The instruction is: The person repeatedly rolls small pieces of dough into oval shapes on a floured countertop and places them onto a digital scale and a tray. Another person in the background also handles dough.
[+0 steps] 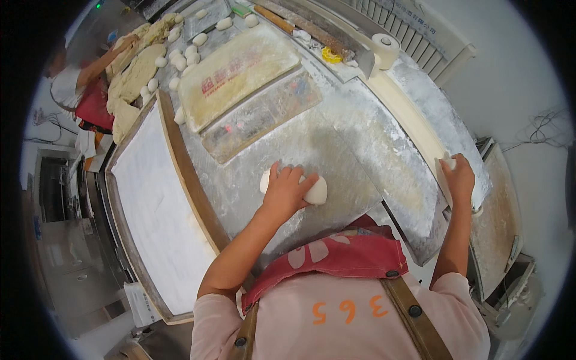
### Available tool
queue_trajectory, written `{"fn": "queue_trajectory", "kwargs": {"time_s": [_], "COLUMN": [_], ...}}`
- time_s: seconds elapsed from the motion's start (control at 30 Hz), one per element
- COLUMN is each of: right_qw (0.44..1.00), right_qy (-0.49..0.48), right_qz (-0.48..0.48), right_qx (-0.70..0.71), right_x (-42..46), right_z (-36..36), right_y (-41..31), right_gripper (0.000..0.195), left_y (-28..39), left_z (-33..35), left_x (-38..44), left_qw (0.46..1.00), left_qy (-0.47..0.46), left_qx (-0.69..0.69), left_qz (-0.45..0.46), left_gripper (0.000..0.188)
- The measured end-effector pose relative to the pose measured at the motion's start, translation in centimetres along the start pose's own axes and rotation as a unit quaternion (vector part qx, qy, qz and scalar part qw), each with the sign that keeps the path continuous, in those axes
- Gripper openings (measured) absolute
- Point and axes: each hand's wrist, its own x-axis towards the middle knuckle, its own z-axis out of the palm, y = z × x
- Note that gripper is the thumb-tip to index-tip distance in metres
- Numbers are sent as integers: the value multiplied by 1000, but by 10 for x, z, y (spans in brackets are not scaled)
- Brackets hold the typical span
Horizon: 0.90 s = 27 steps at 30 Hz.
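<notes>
My left hand (289, 185) lies on the metal worktop (252, 211) with its fingers curled over white dough. One dough piece (316, 191) bulges out beside the thumb, and another pale lump (265, 181) shows on the fingers' other side. Under the palm the dough is hidden, so whether these are separate pieces cannot be told. Further right, my right hand (460, 175) grips a small white dough piece (449, 163) between thumb and fingers. It is at the near end of a long cream-coloured band (409, 114), which runs away to a pale roll (386, 46).
A wood-framed tray (153, 198) with a white surface stands left. Flour-dusted lidded plastic boxes (261, 117) lie ahead. Beyond are dough balls (179, 61), large dough masses (135, 76), a rolling pin (273, 19) and a yellow cutter (331, 55). Another person's arm (105, 63) reaches over the dough.
</notes>
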Motion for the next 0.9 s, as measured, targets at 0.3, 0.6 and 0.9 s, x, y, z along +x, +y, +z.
{"fn": "queue_trajectory", "kwargs": {"time_s": [0.3, 0.6, 0.9], "right_qw": [995, 995, 952], "right_qy": [-22, -89, -113], "right_qz": [-51, -47, -196], "right_qx": [77, 28, 208], "right_x": [15, 60, 44], "right_z": [5, 6, 1], "right_y": [-50, -91, -162], "right_gripper": [36, 64, 48], "left_y": [-93, -159, -86], "left_z": [-141, -198, -39], "left_x": [62, 50, -48], "left_qw": [990, 948, 910], "left_qy": [90, 272, 39], "left_qx": [83, 147, -324], "left_qz": [69, -76, -254], "left_gripper": [54, 59, 49]}}
